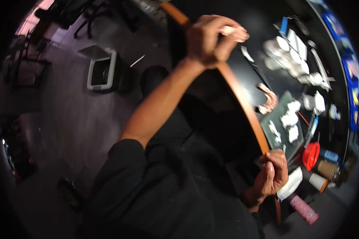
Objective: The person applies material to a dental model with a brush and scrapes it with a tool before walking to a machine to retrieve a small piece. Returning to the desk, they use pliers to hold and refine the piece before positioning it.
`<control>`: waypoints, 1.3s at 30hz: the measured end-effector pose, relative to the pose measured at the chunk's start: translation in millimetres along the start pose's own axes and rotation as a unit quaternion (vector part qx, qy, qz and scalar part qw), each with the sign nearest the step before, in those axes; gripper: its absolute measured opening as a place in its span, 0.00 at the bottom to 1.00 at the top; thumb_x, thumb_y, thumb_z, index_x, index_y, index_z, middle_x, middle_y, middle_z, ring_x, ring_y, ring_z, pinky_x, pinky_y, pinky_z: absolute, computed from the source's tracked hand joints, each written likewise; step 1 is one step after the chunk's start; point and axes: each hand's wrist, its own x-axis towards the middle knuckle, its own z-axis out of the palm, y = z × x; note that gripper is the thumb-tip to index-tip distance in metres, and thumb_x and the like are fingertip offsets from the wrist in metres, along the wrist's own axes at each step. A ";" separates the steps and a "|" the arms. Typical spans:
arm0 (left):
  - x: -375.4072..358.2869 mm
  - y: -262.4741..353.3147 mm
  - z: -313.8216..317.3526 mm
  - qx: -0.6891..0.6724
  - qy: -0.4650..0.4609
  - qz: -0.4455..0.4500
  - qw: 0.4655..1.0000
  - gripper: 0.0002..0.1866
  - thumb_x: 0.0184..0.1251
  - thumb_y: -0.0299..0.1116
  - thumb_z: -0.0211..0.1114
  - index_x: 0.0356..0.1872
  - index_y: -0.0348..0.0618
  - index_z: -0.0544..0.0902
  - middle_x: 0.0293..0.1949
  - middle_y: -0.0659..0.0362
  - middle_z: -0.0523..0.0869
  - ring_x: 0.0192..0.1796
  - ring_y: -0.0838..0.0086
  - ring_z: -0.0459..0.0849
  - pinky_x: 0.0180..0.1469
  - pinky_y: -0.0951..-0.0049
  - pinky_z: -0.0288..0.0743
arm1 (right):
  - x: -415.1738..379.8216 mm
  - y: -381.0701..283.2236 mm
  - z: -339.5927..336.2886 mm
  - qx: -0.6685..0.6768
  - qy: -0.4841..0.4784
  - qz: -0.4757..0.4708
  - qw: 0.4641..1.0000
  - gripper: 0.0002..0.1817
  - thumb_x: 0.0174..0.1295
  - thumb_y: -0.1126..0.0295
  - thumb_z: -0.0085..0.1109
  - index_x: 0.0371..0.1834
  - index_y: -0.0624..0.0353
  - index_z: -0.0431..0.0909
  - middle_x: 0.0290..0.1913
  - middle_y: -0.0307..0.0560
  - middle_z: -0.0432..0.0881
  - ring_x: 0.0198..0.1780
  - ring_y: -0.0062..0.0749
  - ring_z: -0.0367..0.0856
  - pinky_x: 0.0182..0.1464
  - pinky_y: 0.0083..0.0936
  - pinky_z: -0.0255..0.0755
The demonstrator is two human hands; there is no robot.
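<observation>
My left hand (211, 42) is raised over the table's edge, its fingers closed around a small pinkish-white piece (235, 33) that is blurred and partly covered. Lower down, my right hand (272, 172) is at the orange-brown table edge (243, 101), fingers curled and thumb pressed in; whatever they hold, if anything, is hidden. Between the two hands, a U-shaped pinkish arch (269, 99), like a jaw model, lies on the black table. Beside it is a dark green mat (272, 117) bearing crumpled white lumps (290, 119).
White rounded containers (283, 53) cluster farther back on the table. Near my right hand are a red round object (311, 156), a brown ribbed cup (327, 169), a white cup (318, 182) and a pink patterned cylinder (304, 209). An open-lidded bin (113, 71) stands on the floor.
</observation>
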 end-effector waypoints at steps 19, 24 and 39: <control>18.9 -21.9 -130.7 -0.381 0.083 -0.384 0.837 0.11 0.78 0.30 0.61 0.51 0.34 0.83 0.47 0.51 0.87 0.49 0.64 0.88 0.54 0.66 0.80 | 256.4 -117.2 257.6 0.074 -0.404 0.060 0.910 0.09 0.63 0.73 0.60 0.36 0.69 0.84 0.28 0.54 0.85 0.26 0.36 0.81 0.31 0.27 0.72; 24.1 6.0 -280.8 -0.205 0.260 -0.486 0.809 0.11 0.80 0.32 0.61 0.50 0.34 0.85 0.48 0.53 0.89 0.51 0.72 0.88 0.54 0.67 0.81 | 297.0 -201.0 335.5 0.048 -0.520 0.133 0.842 0.08 0.65 0.80 0.55 0.41 0.69 0.84 0.33 0.53 0.85 0.34 0.33 0.83 0.38 0.25 0.73; -57.4 129.6 -537.2 0.115 0.460 -0.624 0.621 0.11 0.73 0.34 0.68 0.50 0.41 0.88 0.45 0.57 0.92 0.49 0.70 0.89 0.56 0.66 0.81 | 244.1 -371.5 569.8 0.065 -0.732 -0.152 0.661 0.08 0.68 0.79 0.60 0.46 0.64 0.87 0.36 0.51 0.86 0.36 0.37 0.85 0.38 0.26 0.75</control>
